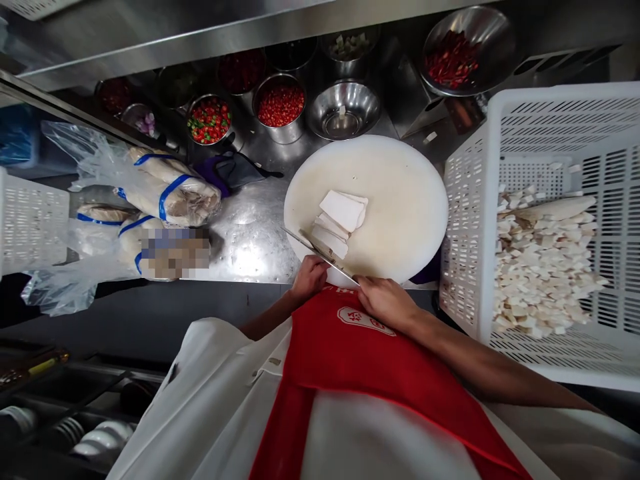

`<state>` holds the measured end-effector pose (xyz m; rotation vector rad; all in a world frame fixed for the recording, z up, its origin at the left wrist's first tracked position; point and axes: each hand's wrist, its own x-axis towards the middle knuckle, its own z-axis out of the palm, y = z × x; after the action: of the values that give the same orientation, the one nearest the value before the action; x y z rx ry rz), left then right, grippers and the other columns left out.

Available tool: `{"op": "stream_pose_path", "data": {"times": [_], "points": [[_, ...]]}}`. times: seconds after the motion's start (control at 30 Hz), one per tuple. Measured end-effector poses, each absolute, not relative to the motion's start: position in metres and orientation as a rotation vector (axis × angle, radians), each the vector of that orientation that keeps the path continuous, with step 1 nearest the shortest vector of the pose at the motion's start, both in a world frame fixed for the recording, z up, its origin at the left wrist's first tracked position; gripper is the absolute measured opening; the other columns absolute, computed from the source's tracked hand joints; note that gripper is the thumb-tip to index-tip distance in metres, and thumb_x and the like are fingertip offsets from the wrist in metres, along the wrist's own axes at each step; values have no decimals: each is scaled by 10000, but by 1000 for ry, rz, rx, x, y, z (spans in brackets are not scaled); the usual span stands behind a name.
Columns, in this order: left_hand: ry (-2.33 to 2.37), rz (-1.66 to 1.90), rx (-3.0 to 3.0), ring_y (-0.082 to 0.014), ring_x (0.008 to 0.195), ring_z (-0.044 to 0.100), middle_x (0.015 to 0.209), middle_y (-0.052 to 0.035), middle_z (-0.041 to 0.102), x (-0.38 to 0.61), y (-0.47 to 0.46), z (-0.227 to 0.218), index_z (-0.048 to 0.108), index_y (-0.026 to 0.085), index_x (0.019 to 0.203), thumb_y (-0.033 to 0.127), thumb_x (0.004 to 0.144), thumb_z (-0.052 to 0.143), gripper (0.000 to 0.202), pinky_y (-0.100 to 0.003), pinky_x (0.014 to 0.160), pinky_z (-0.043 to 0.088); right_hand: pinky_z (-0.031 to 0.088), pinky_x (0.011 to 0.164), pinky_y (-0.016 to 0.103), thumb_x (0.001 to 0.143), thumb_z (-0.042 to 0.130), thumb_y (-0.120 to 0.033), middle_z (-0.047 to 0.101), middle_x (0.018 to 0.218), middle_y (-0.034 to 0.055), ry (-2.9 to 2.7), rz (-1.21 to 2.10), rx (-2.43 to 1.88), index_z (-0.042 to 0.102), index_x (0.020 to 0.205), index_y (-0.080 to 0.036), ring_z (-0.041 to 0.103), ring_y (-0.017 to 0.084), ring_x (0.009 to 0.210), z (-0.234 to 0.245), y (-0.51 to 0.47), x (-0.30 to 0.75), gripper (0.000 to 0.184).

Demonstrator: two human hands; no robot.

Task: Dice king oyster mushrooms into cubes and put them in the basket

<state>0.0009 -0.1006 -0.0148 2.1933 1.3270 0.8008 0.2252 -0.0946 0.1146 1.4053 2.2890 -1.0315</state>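
On the round white cutting board (400,193) lie several thick white slices (343,211), which look like king oyster mushroom, stacked and leaning on each other. My right hand (387,301) is closed around the handle of a kitchen knife (325,257) at the board's near edge. The blade points left and away, just on my side of the slices. My left hand (309,277) is right beside the blade with its fingers curled in. Whatever those fingers hold, if anything, is hidden.
A white plastic crate (487,220) of cut mushroom pieces (545,267) stands at right. Bagged mushrooms (175,190) lie at left. Behind the board are a steel bowl (370,100), chopped red peppers (279,105) in a pot and a bowl of dried chillies (453,60). A steel shelf (200,40) hangs above.
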Motion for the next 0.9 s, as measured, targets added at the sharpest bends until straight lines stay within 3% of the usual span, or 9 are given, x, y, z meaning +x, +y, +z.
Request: {"op": "stream_pose_path", "data": {"times": [0.1, 0.23, 0.4, 0.57, 0.9], "points": [[1299, 829, 2212, -183, 1018, 576, 1049, -87, 622, 2, -95, -7, 638, 204, 1050, 166, 924, 508, 184, -345, 858, 551, 452, 792, 306, 983, 342, -219, 719, 1087, 131, 2292, -1036, 1530, 596, 1196, -138, 690, 235, 925, 118, -102, 234, 341], [1282, 837, 2245, -176, 1043, 570, 1093, -92, 593, -9, -86, -1, 621, 192, 1075, 144, 915, 498, 208, -323, 861, 547, 445, 774, 306, 982, 351, -243, 735, 1008, 117, 2258, -1074, 1645, 634, 1066, -147, 690, 240, 895, 121, -107, 239, 311], [1165, 561, 2456, -234, 1143, 548, 1186, -101, 626, -28, -69, 6, 603, 197, 1176, 86, 845, 501, 365, -438, 976, 490, 431, 719, 293, 968, 369, -273, 736, 883, 90, 2242, -1151, 1791, 624, 903, -177, 685, 223, 814, 119, -109, 244, 280], [1092, 500, 2519, -228, 1139, 548, 1151, -81, 642, -24, -59, 11, 615, 198, 1156, 148, 873, 544, 296, -415, 1002, 482, 416, 666, 291, 941, 381, -308, 727, 798, 80, 2256, -1171, 1949, 605, 859, -196, 676, 224, 744, 118, -114, 256, 263], [1245, 665, 2548, -226, 1058, 545, 1098, -98, 603, 11, -40, 5, 623, 189, 1134, 278, 910, 599, 242, -377, 918, 506, 391, 567, 293, 913, 393, -431, 670, 643, 54, 2136, -1201, 2298, 635, 848, -201, 603, 210, 570, 130, -138, 292, 340]]}}
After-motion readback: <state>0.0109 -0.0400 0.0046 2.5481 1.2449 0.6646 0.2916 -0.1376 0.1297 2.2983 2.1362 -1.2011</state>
